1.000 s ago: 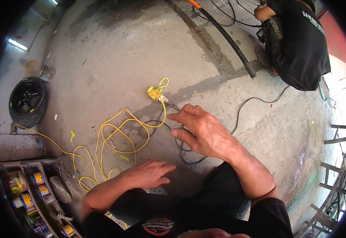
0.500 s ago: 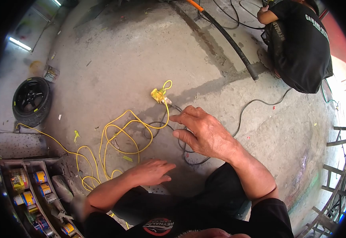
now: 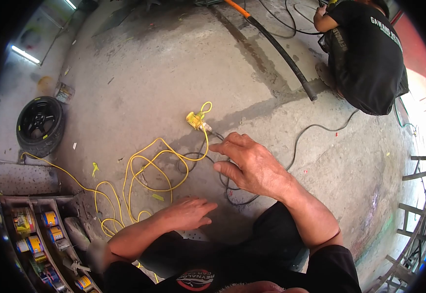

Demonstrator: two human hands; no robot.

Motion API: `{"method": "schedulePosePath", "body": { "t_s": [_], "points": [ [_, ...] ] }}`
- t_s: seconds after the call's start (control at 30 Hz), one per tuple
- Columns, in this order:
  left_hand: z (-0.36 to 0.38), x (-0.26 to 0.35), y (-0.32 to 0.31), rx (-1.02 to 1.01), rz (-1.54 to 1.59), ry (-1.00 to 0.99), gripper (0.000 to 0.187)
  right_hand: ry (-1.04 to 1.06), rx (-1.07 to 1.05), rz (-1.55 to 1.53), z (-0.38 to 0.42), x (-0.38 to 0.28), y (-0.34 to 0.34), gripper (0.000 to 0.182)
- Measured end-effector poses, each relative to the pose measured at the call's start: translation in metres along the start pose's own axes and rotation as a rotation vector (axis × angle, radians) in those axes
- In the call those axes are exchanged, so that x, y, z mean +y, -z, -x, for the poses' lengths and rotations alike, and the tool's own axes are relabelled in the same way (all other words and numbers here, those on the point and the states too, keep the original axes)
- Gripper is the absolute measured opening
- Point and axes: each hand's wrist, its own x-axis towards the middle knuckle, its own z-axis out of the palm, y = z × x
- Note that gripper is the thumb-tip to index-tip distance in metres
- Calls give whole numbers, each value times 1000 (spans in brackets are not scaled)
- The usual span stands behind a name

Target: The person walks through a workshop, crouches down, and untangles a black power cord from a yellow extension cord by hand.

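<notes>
My right hand [image 3: 254, 165] hovers above the floor with nothing in it, thumb and forefinger apart. Below and beyond its fingertips lies a yellow extension cord socket [image 3: 193, 120], joined to the plug of a black cable [image 3: 298, 139]. The yellow cord [image 3: 156, 189] lies in loose loops from the socket toward the left. My left hand [image 3: 192, 213] is held low in front of my body, fingers stretched out and empty. It is nearest to the yellow loops, and I see no contact with them.
A wheel with tire [image 3: 40, 124] leans at the left wall beside a can [image 3: 64, 93]. Several small cans sit in a shelf unit [image 3: 51, 200] at lower left. A black hose [image 3: 284, 56] crosses the floor. A co-worker [image 3: 367, 58] crouches upper right; metal frames [image 3: 418, 213] stand at right.
The view has shifted very slightly. Both hands keep nearly the same pose, and the cords lie as before.
</notes>
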Motion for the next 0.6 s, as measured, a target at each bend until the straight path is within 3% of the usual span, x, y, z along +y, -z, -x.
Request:
{"method": "schedulePosePath", "body": {
  "t_s": [0.6],
  "points": [
    [2,9,-4,49,-108,-11,59,3,-19,8,1,0,3,37]
  ]
}}
